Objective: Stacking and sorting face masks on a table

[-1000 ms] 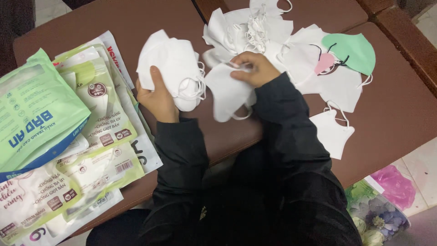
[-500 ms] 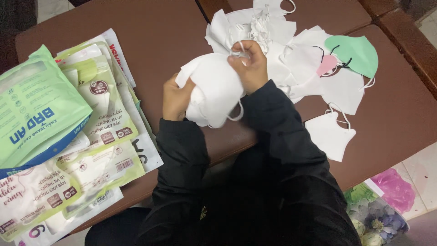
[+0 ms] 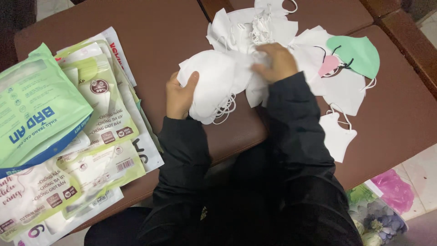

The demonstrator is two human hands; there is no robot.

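Loosely cupped in the left hand (image 3: 180, 93), the stack of white masks (image 3: 211, 89) sits near the brown tabletop's (image 3: 159, 41) front edge; the right hand (image 3: 275, 61) pinches another mask from the pile (image 3: 255, 32). Dangling ear loops may snag, spilling the stack.

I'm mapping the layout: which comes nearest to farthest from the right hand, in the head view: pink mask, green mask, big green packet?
From the right hand:
1. Pink mask, just beside it on the pile.
2. Green mask, just beyond the pink one.
3. Big green packet, across the table, past the left hand.
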